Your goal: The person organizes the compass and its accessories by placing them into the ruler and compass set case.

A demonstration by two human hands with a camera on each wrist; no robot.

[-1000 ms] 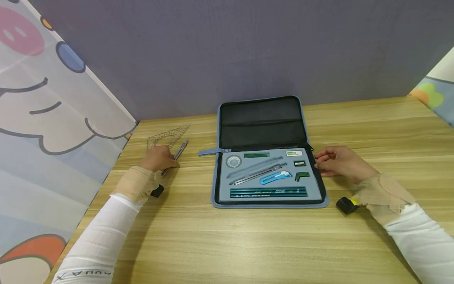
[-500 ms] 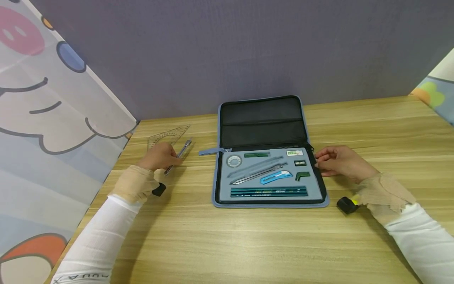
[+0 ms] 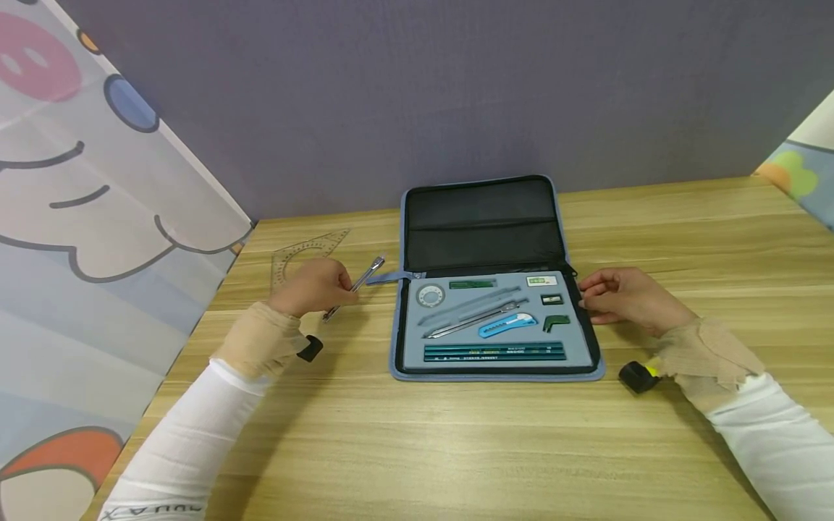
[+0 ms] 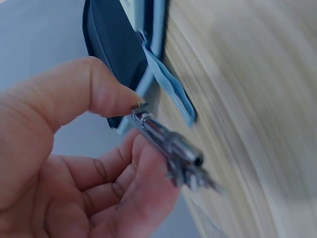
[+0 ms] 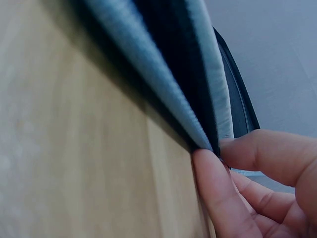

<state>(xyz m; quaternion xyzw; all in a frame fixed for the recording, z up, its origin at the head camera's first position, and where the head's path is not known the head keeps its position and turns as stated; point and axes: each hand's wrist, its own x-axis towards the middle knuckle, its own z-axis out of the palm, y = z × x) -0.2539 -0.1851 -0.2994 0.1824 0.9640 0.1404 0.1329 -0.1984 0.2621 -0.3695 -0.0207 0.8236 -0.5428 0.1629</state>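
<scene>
My left hand [image 3: 316, 286] pinches a slim silver drawing compass [image 3: 368, 273] above the table, left of an opened zip case [image 3: 399, 329]. In the left wrist view, thumb and fingers grip the compass [image 4: 161, 136] at its side. My right hand [image 3: 625, 298] stays at the case's right side; in the right wrist view, thumb and fingertip pinch the blue case edge [image 5: 163, 84]. The grey foam insert [image 3: 417, 354] holds another silver tool [image 3: 472, 322], a blue utility knife [image 3: 507, 325], dark green pencils [image 3: 495, 352] and a round dial-like disc [image 3: 430, 296]. One long slot lies above the silver tool.
A clear set square [image 3: 335, 240] lies behind my left hand. Also in the foam are a white eraser [image 3: 541, 281], a sharpener [image 3: 550, 299] and small green pieces [image 3: 556, 323]. The zip pull tab [image 3: 387, 277] sticks out left. A grey wall [image 3: 456, 87] stands behind.
My left hand has lifted the compass off the table and moved it right, toward the case. More of the set square shows. The right hand has stayed at the case edge.
</scene>
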